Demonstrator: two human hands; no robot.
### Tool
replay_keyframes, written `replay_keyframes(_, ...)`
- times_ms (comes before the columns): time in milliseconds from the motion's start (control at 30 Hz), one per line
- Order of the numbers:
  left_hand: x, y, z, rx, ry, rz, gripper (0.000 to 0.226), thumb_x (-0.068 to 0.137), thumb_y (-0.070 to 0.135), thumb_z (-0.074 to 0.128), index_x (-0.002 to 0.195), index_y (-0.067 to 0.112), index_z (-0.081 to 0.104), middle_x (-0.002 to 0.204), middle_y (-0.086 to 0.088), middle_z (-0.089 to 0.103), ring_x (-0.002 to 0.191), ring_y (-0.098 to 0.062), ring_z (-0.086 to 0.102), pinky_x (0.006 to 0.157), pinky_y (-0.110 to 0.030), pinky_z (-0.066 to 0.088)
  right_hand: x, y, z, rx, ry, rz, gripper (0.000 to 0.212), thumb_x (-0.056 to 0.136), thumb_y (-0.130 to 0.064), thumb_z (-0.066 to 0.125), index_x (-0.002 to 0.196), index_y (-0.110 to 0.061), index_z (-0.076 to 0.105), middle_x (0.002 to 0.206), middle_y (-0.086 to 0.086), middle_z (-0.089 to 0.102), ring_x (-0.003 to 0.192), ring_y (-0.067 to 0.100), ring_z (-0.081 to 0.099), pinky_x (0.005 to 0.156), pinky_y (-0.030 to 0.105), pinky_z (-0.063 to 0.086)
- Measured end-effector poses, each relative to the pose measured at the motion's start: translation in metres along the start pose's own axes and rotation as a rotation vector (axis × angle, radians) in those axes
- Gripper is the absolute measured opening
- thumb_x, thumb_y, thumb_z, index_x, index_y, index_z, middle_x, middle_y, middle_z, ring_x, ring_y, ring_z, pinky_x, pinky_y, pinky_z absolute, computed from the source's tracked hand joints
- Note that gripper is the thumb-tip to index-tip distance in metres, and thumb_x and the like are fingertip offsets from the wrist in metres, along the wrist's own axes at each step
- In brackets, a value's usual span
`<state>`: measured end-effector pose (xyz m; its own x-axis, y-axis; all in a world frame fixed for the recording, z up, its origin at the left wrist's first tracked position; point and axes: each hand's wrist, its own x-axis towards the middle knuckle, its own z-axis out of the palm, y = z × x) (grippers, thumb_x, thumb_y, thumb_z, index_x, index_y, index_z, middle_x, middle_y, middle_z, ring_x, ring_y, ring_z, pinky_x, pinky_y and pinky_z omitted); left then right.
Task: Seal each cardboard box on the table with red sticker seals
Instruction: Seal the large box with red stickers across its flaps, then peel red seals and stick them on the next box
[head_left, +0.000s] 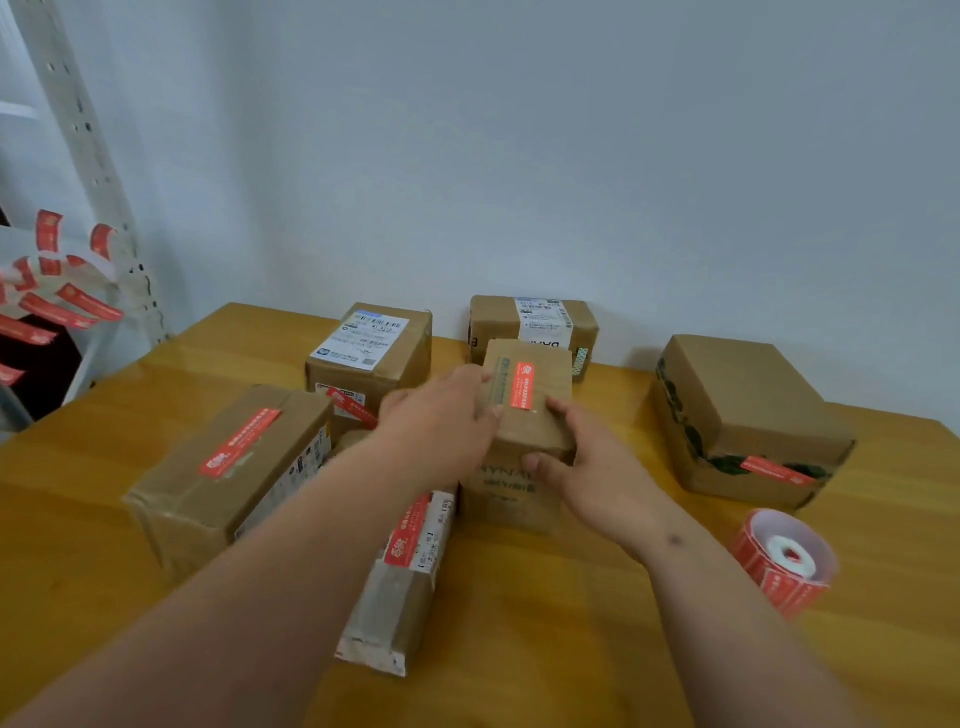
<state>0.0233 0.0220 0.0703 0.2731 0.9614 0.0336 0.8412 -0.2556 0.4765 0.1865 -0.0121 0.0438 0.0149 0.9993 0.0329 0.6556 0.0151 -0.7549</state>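
The small cardboard box (524, 415) mid-table is being gripped from both sides, left hand (441, 415) curled over its left edge, right hand (587, 457) wrapped round the near corner. A red sticker seal (522, 386) is sitting on its top, and the sticker roll (784, 561) is lying well off to the right.

matt cardboard box (524, 415), glossy wooden table (597, 623)

Left forearm (291, 519) hides the middle of a long flat parcel (395, 613); loose red sticker strips (47, 306) cut off at left edge; shipping label (363, 340) print illegible.
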Motion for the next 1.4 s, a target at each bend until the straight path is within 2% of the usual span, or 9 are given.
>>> replay_keyframes(100, 0.028, -0.023, -0.026, 0.097, 0.067, -0.093, 0.054, 0.092, 0.051, 0.048, 0.141, 0.033, 0.035, 0.142, 0.006, 0.044, 0.129, -0.021, 0.043, 0.108, -0.051, 0.027, 0.031, -0.001, 0.012, 0.001, 0.038, -0.038, 0.061, 0.092, -0.022, 0.062, 0.146, -0.028, 0.033, 0.138, -0.008, 0.046, 0.124, 0.010, 0.047, 0.102, 0.031, 0.045)
replay_keyframes(300, 0.083, -0.083, -0.047, 0.204, 0.080, -0.296, 0.083, 0.075, 0.058, 0.058, 0.146, 0.027, 0.028, 0.146, -0.006, 0.034, 0.132, -0.033, 0.034, 0.104, -0.057, 0.036, 0.067, -0.003, 0.034, -0.012, 0.057, -0.087, 0.059, 0.091, -0.026, 0.062, 0.144, -0.032, 0.036, 0.138, -0.011, 0.045, 0.125, 0.008, 0.046, 0.103, 0.040, 0.047)
replay_keyframes(400, 0.100, -0.104, -0.046, 0.262, 0.064, -0.382, 0.101, 0.064, 0.068, 0.062, 0.146, 0.023, 0.024, 0.145, -0.010, 0.031, 0.136, -0.037, 0.027, 0.108, -0.057, 0.029, 0.076, -0.007, 0.041, -0.008, 0.087, -0.108, 0.058, 0.092, -0.025, 0.060, 0.145, -0.031, 0.035, 0.143, -0.008, 0.040, 0.130, 0.011, 0.041, 0.107, 0.042, 0.043)
replay_keyframes(567, 0.107, -0.114, -0.032, 0.011, -0.001, -0.459, 0.108, 0.068, 0.071, 0.067, 0.150, 0.019, 0.022, 0.150, -0.012, 0.024, 0.132, -0.036, 0.035, 0.107, -0.049, 0.038, 0.083, -0.014, 0.057, -0.030, 0.142, -0.113, 0.056, 0.095, -0.027, 0.056, 0.146, -0.026, 0.033, 0.150, -0.003, 0.032, 0.136, 0.014, 0.035, 0.112, 0.038, 0.036)
replay_keyframes(667, 0.107, -0.116, -0.028, -0.015, -0.005, -0.436, 0.104, 0.071, 0.065, 0.069, 0.150, 0.016, 0.022, 0.152, -0.008, 0.016, 0.129, -0.035, 0.037, 0.104, -0.046, 0.041, 0.080, -0.011, 0.061, -0.032, 0.157, -0.114, 0.056, 0.097, -0.028, 0.053, 0.148, -0.027, 0.030, 0.152, -0.004, 0.029, 0.138, 0.014, 0.031, 0.111, 0.031, 0.033)
replay_keyframes(800, 0.103, -0.117, -0.026, 0.047, -0.050, -0.418, 0.118, 0.059, 0.070, 0.072, 0.150, 0.016, 0.020, 0.153, -0.003, 0.011, 0.132, -0.035, 0.032, 0.105, -0.051, 0.040, 0.079, -0.008, 0.062, -0.009, 0.169, -0.086, 0.054, 0.098, -0.029, 0.050, 0.148, -0.030, 0.030, 0.152, -0.001, 0.031, 0.138, 0.016, 0.033, 0.111, 0.036, 0.037)
replay_keyframes(1100, 0.083, -0.087, -0.046, 0.038, 0.290, -0.343, 0.093, 0.067, 0.064, 0.060, 0.137, 0.007, 0.036, 0.136, -0.005, 0.025, 0.115, -0.033, 0.038, 0.086, -0.039, 0.045, 0.060, -0.012, 0.056, -0.061, 0.159, -0.051, 0.071, 0.096, -0.031, 0.055, 0.152, -0.032, 0.012, 0.160, -0.008, 0.010, 0.147, 0.015, 0.013, 0.118, 0.040, 0.024)
replay_keyframes(1267, 0.056, -0.043, -0.087, -0.070, 0.540, -0.168, 0.094, 0.070, 0.056, 0.066, 0.144, 0.013, 0.029, 0.143, 0.001, 0.019, 0.124, -0.033, 0.027, 0.086, -0.036, 0.034, 0.031, -0.021, 0.042, 0.025, 0.246, -0.092, 0.058, 0.093, -0.030, 0.059, 0.145, -0.032, 0.032, 0.148, -0.013, 0.031, 0.133, 0.002, 0.028, 0.112, 0.032, 0.032)
replay_keyframes(1400, 0.008, -0.002, -0.083, -0.102, 0.517, 0.032, 0.110, 0.067, 0.057, 0.070, 0.152, 0.016, 0.016, 0.148, 0.009, 0.011, 0.132, -0.027, 0.020, 0.100, -0.034, 0.030, -0.002, -0.033, 0.023, 0.182, 0.291, -0.058, 0.043, 0.096, -0.041, 0.051, 0.137, -0.032, 0.042, 0.137, -0.014, 0.044, 0.119, 0.002, 0.045, 0.092, 0.025, 0.044)
